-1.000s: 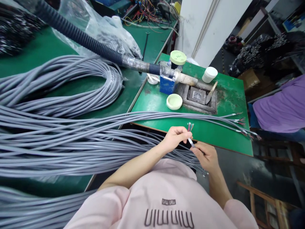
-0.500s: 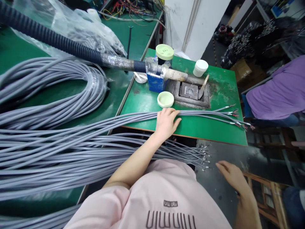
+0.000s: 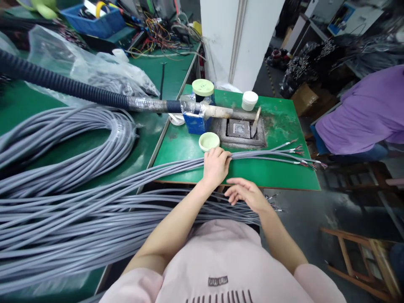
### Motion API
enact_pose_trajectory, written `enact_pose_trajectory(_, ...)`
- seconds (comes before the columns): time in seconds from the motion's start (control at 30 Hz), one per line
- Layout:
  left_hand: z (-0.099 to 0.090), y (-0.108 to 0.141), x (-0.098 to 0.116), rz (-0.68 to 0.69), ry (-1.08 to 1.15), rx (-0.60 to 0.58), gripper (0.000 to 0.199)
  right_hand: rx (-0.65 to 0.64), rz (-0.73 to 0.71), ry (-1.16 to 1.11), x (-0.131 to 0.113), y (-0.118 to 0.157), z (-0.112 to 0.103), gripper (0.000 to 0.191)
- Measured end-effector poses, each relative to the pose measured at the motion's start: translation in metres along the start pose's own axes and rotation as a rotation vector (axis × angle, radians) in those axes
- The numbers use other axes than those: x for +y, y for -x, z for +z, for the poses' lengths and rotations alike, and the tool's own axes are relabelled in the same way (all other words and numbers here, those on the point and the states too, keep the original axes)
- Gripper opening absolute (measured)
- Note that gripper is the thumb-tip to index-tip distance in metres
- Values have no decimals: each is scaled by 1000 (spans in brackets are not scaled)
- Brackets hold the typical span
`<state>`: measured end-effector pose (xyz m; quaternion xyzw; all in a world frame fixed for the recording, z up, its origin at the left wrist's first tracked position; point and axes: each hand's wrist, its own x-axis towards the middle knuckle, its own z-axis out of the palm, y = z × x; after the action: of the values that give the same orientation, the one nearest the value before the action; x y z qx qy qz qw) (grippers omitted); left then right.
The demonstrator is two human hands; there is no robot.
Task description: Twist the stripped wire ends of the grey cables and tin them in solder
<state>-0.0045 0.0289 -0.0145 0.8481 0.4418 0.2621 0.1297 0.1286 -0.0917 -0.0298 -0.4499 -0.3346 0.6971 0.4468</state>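
At frame centre, the left hand [image 3: 216, 167] is clamped on the cables [image 3: 243, 155] (long axis left to right); the right hand [image 3: 248, 195], fingers apart, hangs below.

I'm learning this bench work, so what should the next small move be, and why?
Probably bring the right hand up to the cables, beside the left hand: the left grasps them over the green table, while the right hangs nearby, apparently empty and apart from them.
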Motion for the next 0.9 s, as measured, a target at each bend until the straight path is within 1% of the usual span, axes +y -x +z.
enact_pose_trajectory(0.07, -9, 9, 7, 35, 87, 9, 19, 152, -122, -87, -13, -3, -14, 46)
enact_pose_trajectory(0.13, -19, 23, 14, 94, 185, -32, 19, 373, -311, -96, -30, 1, -34, 45)
enact_pose_trajectory(0.2, -27, 38, 19, 166, 275, -151, 18, 595, -526, -82, -48, 11, -53, 43)
enact_pose_trajectory(0.23, -30, 45, 21, 198, 321, -235, 17, 671, -625, -78, -55, 17, -59, 41)
enact_pose_trajectory(0.27, -32, 50, 22, 219, 378, -324, 17, 705, -702, -66, -59, 24, -62, 38)
enact_pose_trajectory(0.3, -34, 53, 23, 220, 447, -402, 18, 689, -741, -35, -62, 30, -61, 34)
enact_pose_trajectory(0.33, -35, 54, 24, 195, 534, -455, 20, 634, -733, 15, -61, 36, -58, 30)
enact_pose_trajectory(0.37, -36, 53, 24, 145, 640, -482, 23, 555, -672, 93, -58, 41, -51, 27)
enact_pose_trajectory(0.4, -37, 51, 25, 81, 761, -487, 29, 467, -568, 192, -53, 45, -42, 26)
enact_pose_trajectory(0.47, -40, 44, 24, -67, 1008, -453, 38, 307, -313, 412, -39, 49, -23, 26)
enact_pose_trajectory(0.5, -42, 41, 23, -141, 1119, -429, 39, 237, -200, 509, -32, 50, -14, 27)
enact_pose_trajectory(0.53, -43, 38, 22, -212, 1219, -406, 39, 175, -110, 586, -25, 50, -6, 29)
enact_pose_trajectory(0.6, -45, 35, 19, -338, 1372, -367, 36, 92, -14, 662, -15, 49, 4, 33)
enact_pose_trajectory(0.67, -44, 34, 16, -432, 1464, -344, 34, 54, 37, 684, -11, 48, 8, 35)
enact_pose_trajectory(0.77, -38, 37, 17, -513, 1490, -319, 32, -6, 65, 703, -15, 47, 8, 30)
enact_pose_trajectory(0.8, -35, 38, 19, -534, 1487, -313, 33, 2, 51, 699, -17, 45, 8, 27)
enact_pose_trajectory(0.83, -32, 39, 22, -549, 1486, -310, 34, 37, 18, 688, -19, 44, 8, 23)
enact_pose_trajectory(0.9, -27, 41, 30, -553, 1521, -336, 37, 162, -77, 657, -22, 39, 10, 18)
